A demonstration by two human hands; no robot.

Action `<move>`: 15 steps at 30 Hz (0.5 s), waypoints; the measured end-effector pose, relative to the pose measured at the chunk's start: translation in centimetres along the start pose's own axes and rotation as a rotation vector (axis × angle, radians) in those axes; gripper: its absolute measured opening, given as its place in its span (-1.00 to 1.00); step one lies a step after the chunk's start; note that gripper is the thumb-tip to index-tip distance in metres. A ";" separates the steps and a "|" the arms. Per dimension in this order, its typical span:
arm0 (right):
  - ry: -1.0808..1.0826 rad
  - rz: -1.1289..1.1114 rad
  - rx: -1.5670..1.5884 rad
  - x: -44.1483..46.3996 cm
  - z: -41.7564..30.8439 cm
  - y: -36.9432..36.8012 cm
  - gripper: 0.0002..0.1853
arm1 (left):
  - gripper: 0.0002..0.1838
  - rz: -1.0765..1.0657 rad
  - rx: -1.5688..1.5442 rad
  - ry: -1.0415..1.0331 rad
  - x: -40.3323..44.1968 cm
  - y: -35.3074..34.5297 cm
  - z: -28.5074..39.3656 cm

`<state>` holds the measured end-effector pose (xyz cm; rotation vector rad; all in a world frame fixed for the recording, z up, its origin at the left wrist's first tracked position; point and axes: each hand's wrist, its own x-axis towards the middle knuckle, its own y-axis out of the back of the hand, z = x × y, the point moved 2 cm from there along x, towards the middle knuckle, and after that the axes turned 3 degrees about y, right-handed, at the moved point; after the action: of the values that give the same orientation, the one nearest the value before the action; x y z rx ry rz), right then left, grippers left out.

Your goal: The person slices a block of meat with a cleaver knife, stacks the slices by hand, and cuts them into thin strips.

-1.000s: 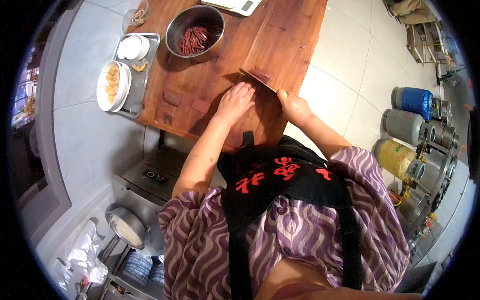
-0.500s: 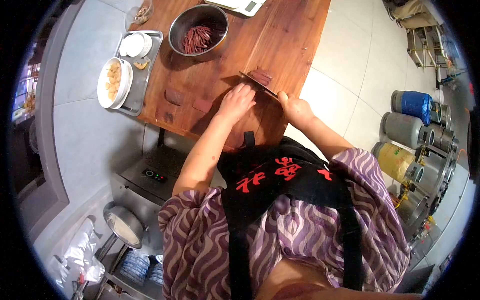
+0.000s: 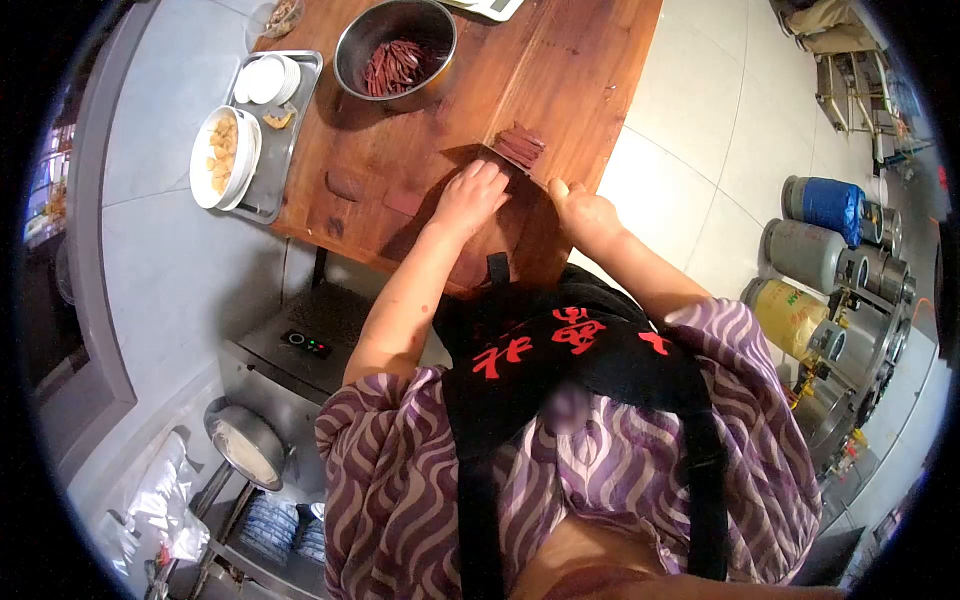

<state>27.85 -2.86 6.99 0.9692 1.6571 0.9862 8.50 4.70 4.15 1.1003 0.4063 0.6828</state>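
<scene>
My right hand [image 3: 588, 214] grips the handle of a knife [image 3: 534, 178], its blade angled up and left across the wooden table. Beside the blade, my left hand [image 3: 470, 198] is closed, fingers curled and pressed down; whatever lies beneath them is hidden. On the far side of the blade is a small pile of dark red strips [image 3: 520, 146], of a food I cannot identify. Flat dark red slabs, one rounded piece [image 3: 346, 185] and one squarer piece [image 3: 403, 202], rest left of my left hand. A metal bowl [image 3: 345, 62] farther back contains similar strips [image 3: 395, 68].
At the table's [image 3: 560, 75] left edge, a metal tray [image 3: 268, 203] carries small white plates [image 3: 268, 80] and a white bowl [image 3: 201, 185] of pale yellow chunks. A scale [image 3: 492, 8] sits at the back. Gas cylinders [image 3: 800, 248] stand on the floor to the right.
The strip pile beyond the blade looks larger and more spread out. The knife and my right hand have shifted slightly, while my left hand stays beside the blade.
</scene>
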 end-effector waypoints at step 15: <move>0.012 0.058 0.065 0.6 1.0 -1.9 -0.58 | -0.72 0.163 0.026 -0.060 -0.3 0.0 0.1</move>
<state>28.38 -2.82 4.78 1.0616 1.6884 0.9828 8.36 4.45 4.18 1.1841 0.2769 0.7874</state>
